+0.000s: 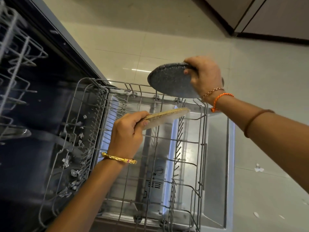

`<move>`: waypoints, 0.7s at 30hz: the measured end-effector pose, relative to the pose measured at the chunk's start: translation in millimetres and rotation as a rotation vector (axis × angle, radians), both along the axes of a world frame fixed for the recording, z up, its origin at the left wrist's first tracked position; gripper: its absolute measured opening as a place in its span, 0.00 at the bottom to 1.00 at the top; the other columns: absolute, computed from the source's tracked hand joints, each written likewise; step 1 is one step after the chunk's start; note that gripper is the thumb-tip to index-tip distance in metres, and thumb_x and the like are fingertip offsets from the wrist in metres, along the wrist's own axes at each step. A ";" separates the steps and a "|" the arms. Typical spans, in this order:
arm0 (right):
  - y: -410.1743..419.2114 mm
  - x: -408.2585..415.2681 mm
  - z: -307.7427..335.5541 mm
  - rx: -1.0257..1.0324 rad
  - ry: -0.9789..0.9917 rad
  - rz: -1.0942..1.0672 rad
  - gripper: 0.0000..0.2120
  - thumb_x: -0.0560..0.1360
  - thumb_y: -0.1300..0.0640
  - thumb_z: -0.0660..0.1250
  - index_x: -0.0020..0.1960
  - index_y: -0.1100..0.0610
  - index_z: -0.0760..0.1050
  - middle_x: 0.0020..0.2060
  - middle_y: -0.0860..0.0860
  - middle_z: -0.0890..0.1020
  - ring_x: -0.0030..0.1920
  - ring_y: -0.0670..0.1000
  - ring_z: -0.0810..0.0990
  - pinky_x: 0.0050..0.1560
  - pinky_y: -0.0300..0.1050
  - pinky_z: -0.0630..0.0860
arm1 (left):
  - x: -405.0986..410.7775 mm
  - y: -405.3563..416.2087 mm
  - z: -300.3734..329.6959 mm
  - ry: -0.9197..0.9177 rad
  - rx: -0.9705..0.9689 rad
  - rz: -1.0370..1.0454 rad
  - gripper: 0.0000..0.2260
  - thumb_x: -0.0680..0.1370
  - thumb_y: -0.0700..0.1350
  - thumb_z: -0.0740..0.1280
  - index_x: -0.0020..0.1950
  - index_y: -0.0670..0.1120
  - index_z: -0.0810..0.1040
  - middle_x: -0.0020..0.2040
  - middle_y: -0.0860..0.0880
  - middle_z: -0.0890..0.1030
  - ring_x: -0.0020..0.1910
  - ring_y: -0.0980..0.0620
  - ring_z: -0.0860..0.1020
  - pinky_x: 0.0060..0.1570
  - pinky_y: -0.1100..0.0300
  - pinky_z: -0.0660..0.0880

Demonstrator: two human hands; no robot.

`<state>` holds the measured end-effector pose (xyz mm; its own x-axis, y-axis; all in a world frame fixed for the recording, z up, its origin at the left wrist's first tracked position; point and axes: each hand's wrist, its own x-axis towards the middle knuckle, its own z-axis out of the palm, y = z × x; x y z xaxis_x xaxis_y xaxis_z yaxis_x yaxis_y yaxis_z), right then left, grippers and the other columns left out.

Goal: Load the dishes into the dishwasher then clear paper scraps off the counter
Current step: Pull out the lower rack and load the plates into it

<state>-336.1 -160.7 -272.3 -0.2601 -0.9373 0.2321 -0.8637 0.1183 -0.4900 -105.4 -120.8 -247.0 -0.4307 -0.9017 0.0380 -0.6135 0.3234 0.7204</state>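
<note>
My left hand grips a beige speckled plate by its rim, held almost edge-on above the pulled-out lower rack of the dishwasher. My right hand holds a grey speckled plate tilted over the rack's far edge. The wire rack rests on the open door and carries no dishes. Several crumpled paper scraps lie inside the dark tub at the left.
The upper rack shows at the far left inside the machine. Pale floor tiles lie beyond and to the right of the door, with small paper bits on them. A dark cabinet base runs across the top right.
</note>
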 end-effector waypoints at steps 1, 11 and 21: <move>-1.0 0.9 -3.4 0.021 -0.018 0.005 0.11 0.73 0.63 0.64 0.54 0.62 0.78 0.48 0.62 0.79 0.50 0.61 0.77 0.48 0.48 0.70 | -2.0 -0.7 -0.8 -0.001 0.004 -0.007 0.12 0.71 0.35 0.64 0.51 0.34 0.81 0.43 0.41 0.83 0.43 0.52 0.77 0.41 0.65 0.74; -3.4 12.6 -43.6 0.345 0.138 0.104 0.30 0.73 0.71 0.58 0.73 0.59 0.57 0.65 0.59 0.69 0.62 0.61 0.67 0.60 0.53 0.65 | -12.9 1.8 -21.8 0.028 -0.070 -0.049 0.11 0.70 0.33 0.65 0.50 0.34 0.80 0.42 0.40 0.83 0.43 0.52 0.76 0.44 0.72 0.72; 59.4 -12.4 -9.8 0.222 -0.525 0.020 0.17 0.77 0.48 0.54 0.57 0.53 0.78 0.47 0.50 0.80 0.49 0.48 0.77 0.50 0.38 0.70 | -36.8 -16.9 -4.2 0.117 -0.105 0.090 0.10 0.73 0.38 0.63 0.50 0.36 0.81 0.42 0.54 0.75 0.41 0.55 0.75 0.51 0.42 0.75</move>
<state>-348.5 -101.3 -282.1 -0.2690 -0.9548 -0.1263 -0.5140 0.2532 -0.8196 -142.2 -137.7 -251.2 -0.3359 -0.9248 0.1789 -0.5575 0.3483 0.7536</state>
